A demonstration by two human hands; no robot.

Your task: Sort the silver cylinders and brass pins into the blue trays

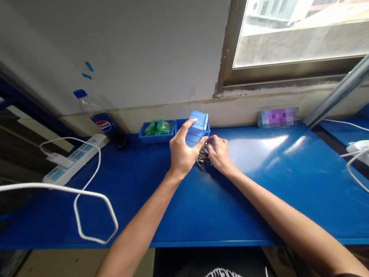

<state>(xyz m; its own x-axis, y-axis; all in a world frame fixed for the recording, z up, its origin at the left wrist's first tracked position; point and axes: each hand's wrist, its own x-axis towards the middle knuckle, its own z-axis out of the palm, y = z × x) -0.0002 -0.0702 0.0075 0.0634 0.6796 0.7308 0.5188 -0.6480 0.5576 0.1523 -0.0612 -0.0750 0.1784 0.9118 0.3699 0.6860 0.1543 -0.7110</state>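
My left hand is wrapped round a small light-blue plastic bin. The bin is tipped over, its underside and side facing me. Below it, on the blue table, lies a heap of small dark metal pieces that look like screws. At the right side of this heap is my right hand, with its fingers curled inward close to the bin's lower edge. Whatever those fingertips hold is hidden. Behind the tipped bin stands another blue bin, mostly covered from view.
A blue tray with green packets stands by the wall. Left of it are a cola bottle and a power strip. A white cable loops over the table's left part. A blurred-out package sits at the back right.
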